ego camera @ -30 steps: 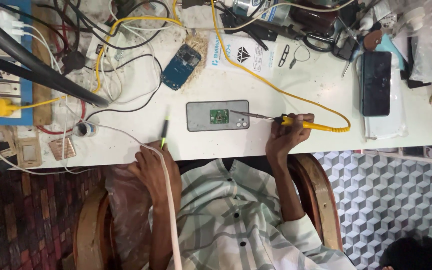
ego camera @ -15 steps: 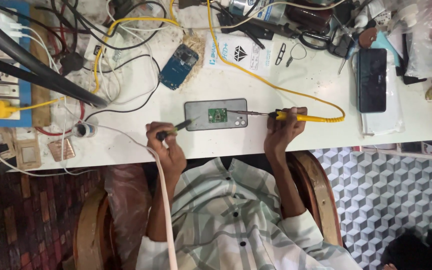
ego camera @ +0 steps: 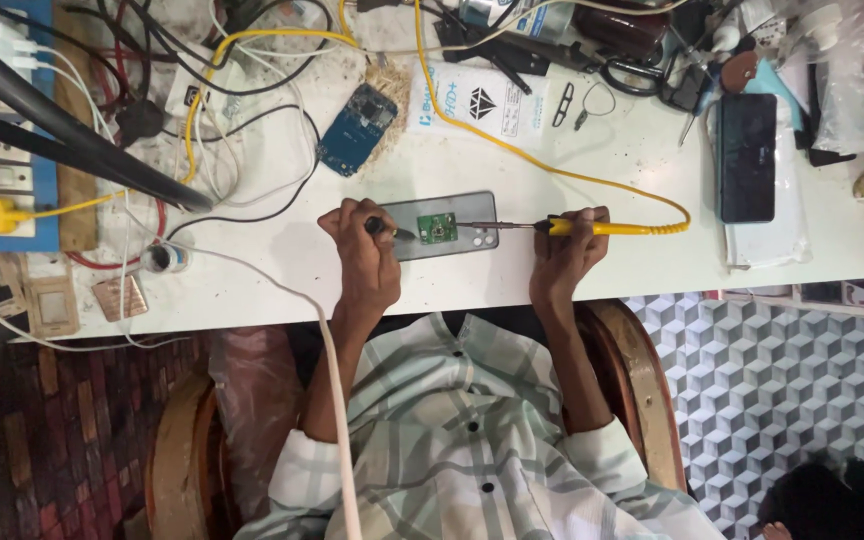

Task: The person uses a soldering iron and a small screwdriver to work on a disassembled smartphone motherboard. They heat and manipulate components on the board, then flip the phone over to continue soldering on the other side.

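My left hand [ego camera: 364, 252] has come up onto the grey slab-shaped phone [ego camera: 449, 226], pinching a thin dark tool beside its small green circuit board [ego camera: 437, 227], while my right hand [ego camera: 564, 252] clenches the yellow-handled soldering iron [ego camera: 592, 228], tip closing in.

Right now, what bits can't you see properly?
Head view:
- The dark tool: mostly hidden inside the left hand grip.
- Tip of the yellow soldering iron in the right hand: too small to tell if it touches the green board.
- Left end of the grey phone: covered by the left hand.
- The cables up top: cut off by the edge.
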